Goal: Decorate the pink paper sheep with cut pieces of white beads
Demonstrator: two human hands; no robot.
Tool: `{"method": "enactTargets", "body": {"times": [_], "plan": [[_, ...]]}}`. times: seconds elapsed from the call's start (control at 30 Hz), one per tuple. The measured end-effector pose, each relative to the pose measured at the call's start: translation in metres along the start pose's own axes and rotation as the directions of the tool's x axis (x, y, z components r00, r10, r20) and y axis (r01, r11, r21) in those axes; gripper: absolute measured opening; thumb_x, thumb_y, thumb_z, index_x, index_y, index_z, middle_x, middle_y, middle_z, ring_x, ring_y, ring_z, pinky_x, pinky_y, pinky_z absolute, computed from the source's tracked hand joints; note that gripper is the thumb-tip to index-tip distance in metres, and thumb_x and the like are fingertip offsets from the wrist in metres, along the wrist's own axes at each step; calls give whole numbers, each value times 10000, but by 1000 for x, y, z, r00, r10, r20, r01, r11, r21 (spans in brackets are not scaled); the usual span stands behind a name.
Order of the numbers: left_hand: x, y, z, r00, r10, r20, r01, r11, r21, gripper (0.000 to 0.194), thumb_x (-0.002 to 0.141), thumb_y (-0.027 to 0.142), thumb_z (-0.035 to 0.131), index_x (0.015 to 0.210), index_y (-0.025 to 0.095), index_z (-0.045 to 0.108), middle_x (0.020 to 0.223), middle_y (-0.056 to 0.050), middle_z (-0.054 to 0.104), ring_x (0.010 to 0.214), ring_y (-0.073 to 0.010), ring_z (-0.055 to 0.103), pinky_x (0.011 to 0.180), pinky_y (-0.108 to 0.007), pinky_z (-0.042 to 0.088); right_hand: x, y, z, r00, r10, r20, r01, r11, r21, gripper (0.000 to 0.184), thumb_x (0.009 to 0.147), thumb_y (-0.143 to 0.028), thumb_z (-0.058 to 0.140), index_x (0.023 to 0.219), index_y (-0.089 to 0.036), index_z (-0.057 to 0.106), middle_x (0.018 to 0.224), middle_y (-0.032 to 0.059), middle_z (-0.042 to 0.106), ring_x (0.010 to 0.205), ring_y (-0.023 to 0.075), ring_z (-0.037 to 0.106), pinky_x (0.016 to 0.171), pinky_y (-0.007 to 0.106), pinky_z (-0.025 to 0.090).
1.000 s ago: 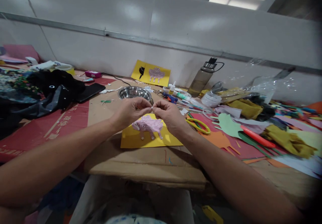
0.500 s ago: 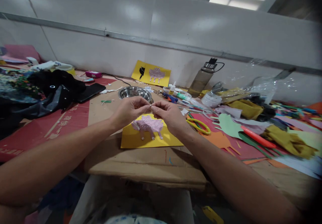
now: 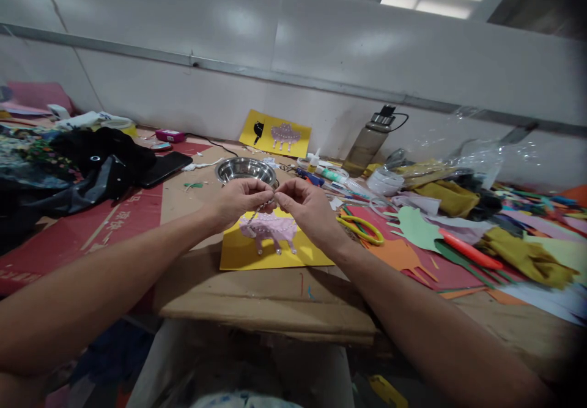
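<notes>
My left hand (image 3: 238, 201) and my right hand (image 3: 308, 207) meet fingertip to fingertip above a yellow card (image 3: 238, 250). On the card lies a pink cut-out animal (image 3: 270, 229) dotted with small beads. Both hands are closed in a pinch on something tiny and pale; a thin strand seems to hang below my left fingers, but I cannot make out what it is. A steel bowl (image 3: 244, 168) stands just behind my hands.
Yellow-handled scissors (image 3: 362, 227) lie right of the card. Coloured paper scraps (image 3: 417, 227) and a red-orange tool (image 3: 468, 249) cover the right side. A bottle (image 3: 369, 142), glue bottles, a second yellow card (image 3: 276, 133) and black cloth (image 3: 92, 163) with a phone sit further back.
My two pinched hands have stayed together over the card, with the fingers shifting slightly; a thin strand now shows below my left fingers.
</notes>
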State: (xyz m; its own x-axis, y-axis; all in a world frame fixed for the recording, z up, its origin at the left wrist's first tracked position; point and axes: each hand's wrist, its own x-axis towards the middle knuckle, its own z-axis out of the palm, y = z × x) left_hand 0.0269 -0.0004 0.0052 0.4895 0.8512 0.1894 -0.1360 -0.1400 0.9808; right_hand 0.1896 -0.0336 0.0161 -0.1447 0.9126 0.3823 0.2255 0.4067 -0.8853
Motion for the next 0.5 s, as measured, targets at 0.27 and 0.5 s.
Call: {"method": "enactTargets", "body": {"times": [0.27,0.5], "plan": [[-2,12,4,992,-111,-59,96,972,-215,94,749,186,676,711,128,612,629,-1,611,570,-71,544,579,-208,445,6,3,-5,999,44,-9,-44,999,27,126,758,-306,613,757,-190,565,633,-15,574,554,105,507,550,279,432],[-1,25,-6,976,-183,-121,125,916,-381,70,812,119,604,756,124,562,624,-9,594,517,-62,559,503,-160,463,6,11,-15,963,160,218,-102,962,-255,52,760,-220,598,753,-175,623,652,-7,613,593,106,533,567,249,427]]}}
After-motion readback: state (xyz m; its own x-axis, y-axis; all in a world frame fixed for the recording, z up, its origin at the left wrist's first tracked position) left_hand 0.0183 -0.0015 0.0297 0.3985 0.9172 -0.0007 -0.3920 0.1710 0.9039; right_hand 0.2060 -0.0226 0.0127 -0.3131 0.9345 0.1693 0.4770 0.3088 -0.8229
